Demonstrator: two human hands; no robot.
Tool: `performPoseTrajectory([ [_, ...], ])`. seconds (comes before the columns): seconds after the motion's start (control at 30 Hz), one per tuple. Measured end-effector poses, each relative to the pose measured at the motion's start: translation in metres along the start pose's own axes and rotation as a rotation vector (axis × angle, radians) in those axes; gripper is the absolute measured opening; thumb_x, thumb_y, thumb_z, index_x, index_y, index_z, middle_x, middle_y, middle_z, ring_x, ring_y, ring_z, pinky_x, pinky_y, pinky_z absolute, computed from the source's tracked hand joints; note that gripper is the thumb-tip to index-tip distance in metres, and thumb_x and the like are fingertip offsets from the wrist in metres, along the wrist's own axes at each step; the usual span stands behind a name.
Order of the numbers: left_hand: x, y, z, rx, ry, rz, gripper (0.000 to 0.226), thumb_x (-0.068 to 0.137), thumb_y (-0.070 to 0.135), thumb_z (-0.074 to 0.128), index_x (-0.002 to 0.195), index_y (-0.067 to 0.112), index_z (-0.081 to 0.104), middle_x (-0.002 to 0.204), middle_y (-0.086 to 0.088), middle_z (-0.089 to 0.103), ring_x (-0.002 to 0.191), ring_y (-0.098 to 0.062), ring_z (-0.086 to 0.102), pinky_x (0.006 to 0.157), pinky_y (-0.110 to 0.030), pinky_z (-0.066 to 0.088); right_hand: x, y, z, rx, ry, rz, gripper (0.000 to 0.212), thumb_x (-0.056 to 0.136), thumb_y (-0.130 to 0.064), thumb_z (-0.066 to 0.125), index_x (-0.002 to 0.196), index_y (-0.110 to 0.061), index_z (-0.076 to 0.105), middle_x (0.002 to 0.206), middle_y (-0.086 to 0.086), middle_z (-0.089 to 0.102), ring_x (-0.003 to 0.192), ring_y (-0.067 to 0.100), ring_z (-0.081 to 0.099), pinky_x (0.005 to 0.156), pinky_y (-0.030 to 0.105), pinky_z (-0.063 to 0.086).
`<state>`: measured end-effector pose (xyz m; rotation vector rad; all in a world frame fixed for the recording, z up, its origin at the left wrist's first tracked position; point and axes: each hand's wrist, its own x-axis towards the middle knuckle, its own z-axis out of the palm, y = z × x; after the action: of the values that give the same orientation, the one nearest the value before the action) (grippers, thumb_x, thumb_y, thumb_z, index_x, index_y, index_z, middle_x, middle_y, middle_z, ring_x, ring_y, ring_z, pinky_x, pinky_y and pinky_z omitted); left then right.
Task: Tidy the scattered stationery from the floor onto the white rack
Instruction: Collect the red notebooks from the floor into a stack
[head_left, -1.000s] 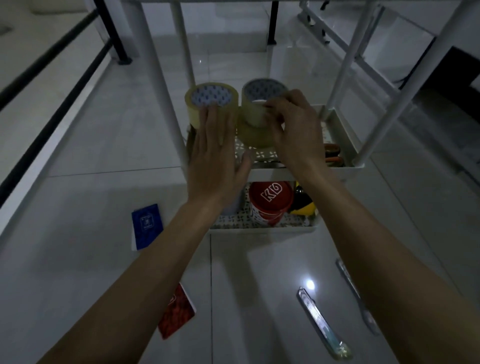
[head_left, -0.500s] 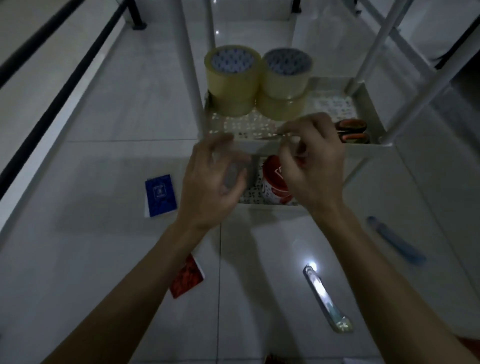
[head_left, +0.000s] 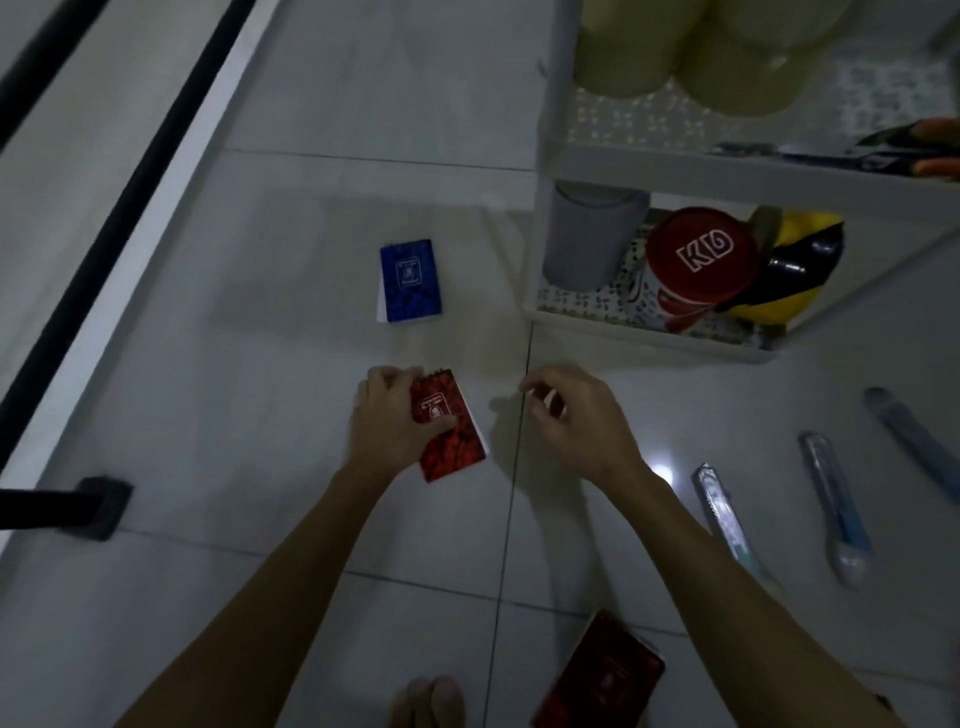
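Observation:
My left hand (head_left: 392, 415) grips a small red notepad (head_left: 451, 431) on the floor tiles, fingers over its left edge and thumb on its cover. My right hand (head_left: 571, 415) hovers just right of it, fingers loosely curled and holding nothing. A blue notepad (head_left: 410, 280) lies on the floor beyond. A second red notepad (head_left: 602, 675) lies near the bottom edge. Several utility knives (head_left: 724, 514) (head_left: 836, 509) (head_left: 919, 441) lie on the floor to the right. The white rack (head_left: 675, 169) stands at upper right, with tape rolls (head_left: 691, 47) and orange-handled scissors (head_left: 914, 148) on its shelf.
The rack's lower shelf holds a grey cup (head_left: 589, 234), a red-lidded tub (head_left: 696, 265) and a yellow-and-black object (head_left: 795, 265). A black rail (head_left: 119, 208) runs along the left, with a black foot (head_left: 101, 506) on the floor. A foot (head_left: 428, 701) shows at the bottom.
Both hands have come down from the rack's shelf to the floor. My left hand has taken hold of the red notepad. The view has tilted down toward the floor.

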<state>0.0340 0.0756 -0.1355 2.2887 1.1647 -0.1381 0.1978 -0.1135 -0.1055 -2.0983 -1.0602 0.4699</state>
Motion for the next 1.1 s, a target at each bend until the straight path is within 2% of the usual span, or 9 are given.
performPoseTrajectory([
  [0.1, 0.002, 0.000, -0.003, -0.047, 0.028, 0.007, 0.072, 0.058, 0.055, 0.092, 0.115, 0.026, 0.059, 0.118, 0.001, 0.047, 0.114, -0.021, 0.049, 0.095, -0.040, 0.051, -0.001, 0.004, 0.003, 0.002, -0.065, 0.028, 0.019, 0.090, -0.013, 0.064, 0.105, -0.024, 0.071, 0.097, -0.007, 0.065, 0.079, 0.010, 0.062, 0.074, 0.043, 0.058],
  [0.17, 0.000, 0.004, -0.007, -0.215, -0.005, 0.021, 0.062, 0.060, 0.042, 0.096, 0.102, 0.025, 0.054, 0.105, 0.004, 0.059, 0.097, -0.018, 0.061, 0.075, -0.032, 0.055, -0.002, 0.007, 0.004, 0.009, -0.122, 0.054, 0.021, 0.089, -0.011, 0.064, 0.105, -0.024, 0.071, 0.096, -0.005, 0.066, 0.080, 0.011, 0.063, 0.075, 0.044, 0.058],
  [0.27, -0.007, 0.020, -0.013, -0.490, -0.117, 0.066, 0.050, 0.074, 0.023, 0.091, 0.102, 0.019, 0.050, 0.094, 0.002, 0.069, 0.083, -0.014, 0.069, 0.057, -0.020, 0.055, -0.005, 0.009, 0.004, 0.057, -0.166, 0.075, 0.021, 0.087, -0.013, 0.066, 0.105, -0.023, 0.071, 0.096, -0.005, 0.068, 0.083, 0.010, 0.066, 0.078, 0.040, 0.059],
  [0.4, -0.020, 0.048, -0.012, -0.576, -0.180, 0.179, 0.042, 0.074, 0.028, 0.091, 0.100, 0.026, 0.058, 0.094, 0.002, 0.072, 0.086, -0.015, 0.070, 0.069, -0.025, 0.059, -0.018, 0.006, -0.003, 0.286, -0.239, 0.209, 0.021, 0.094, -0.016, 0.069, 0.114, -0.021, 0.068, 0.099, -0.003, 0.073, 0.087, 0.007, 0.069, 0.076, 0.022, 0.057],
  [0.53, -0.031, 0.080, 0.002, -0.699, -0.207, 0.232, 0.033, 0.076, 0.035, 0.089, 0.098, 0.029, 0.066, 0.091, 0.002, 0.076, 0.088, -0.017, 0.074, 0.076, -0.034, 0.062, -0.036, 0.008, -0.011, 0.566, -0.239, 0.336, 0.014, 0.100, -0.005, 0.055, 0.108, -0.012, 0.064, 0.094, 0.004, 0.072, 0.087, 0.016, 0.067, 0.077, 0.030, 0.053],
  [0.67, -0.030, 0.101, 0.009, -0.803, -0.197, 0.170, 0.011, 0.096, 0.037, 0.069, 0.096, 0.026, 0.067, 0.087, -0.002, 0.076, 0.084, -0.015, 0.073, 0.074, -0.032, 0.056, -0.059, 0.019, -0.026, 0.477, -0.137, 0.496, 0.019, 0.098, -0.011, 0.048, 0.084, -0.022, 0.054, 0.077, -0.009, 0.059, 0.074, 0.009, 0.053, 0.073, 0.032, 0.039],
  [0.77, -0.029, 0.104, 0.018, -0.743, -0.221, 0.185, 0.008, 0.100, 0.027, 0.064, 0.100, 0.020, 0.068, 0.091, -0.006, 0.075, 0.083, -0.015, 0.070, 0.077, -0.031, 0.055, -0.082, 0.030, -0.037, 0.387, -0.083, 0.596, 0.019, 0.101, -0.010, 0.044, 0.084, -0.016, 0.052, 0.077, -0.003, 0.056, 0.073, 0.012, 0.050, 0.071, 0.032, 0.037],
  [0.9, -0.060, 0.107, 0.050, -0.571, -0.367, 0.238, 0.018, 0.098, 0.010, 0.057, 0.103, 0.022, 0.069, 0.085, -0.002, 0.073, 0.074, -0.010, 0.067, 0.071, -0.030, 0.053, -0.117, 0.045, -0.045, 0.320, -0.004, 0.704, 0.023, 0.098, -0.022, 0.057, 0.075, -0.021, 0.050, 0.073, -0.004, 0.056, 0.072, 0.016, 0.051, 0.065, 0.031, 0.038],
  [1.1, -0.124, 0.105, 0.087, -0.186, -0.619, 0.443, 0.022, 0.086, 0.033, 0.068, 0.107, 0.039, 0.064, 0.085, 0.013, 0.069, 0.077, -0.005, 0.067, 0.074, -0.035, 0.060, -0.169, 0.057, -0.054, 0.115, -0.002, 0.722, 0.034, 0.087, -0.050, 0.061, 0.090, -0.016, 0.060, 0.084, 0.002, 0.068, 0.080, 0.022, 0.066, 0.074, 0.038, 0.055],
])
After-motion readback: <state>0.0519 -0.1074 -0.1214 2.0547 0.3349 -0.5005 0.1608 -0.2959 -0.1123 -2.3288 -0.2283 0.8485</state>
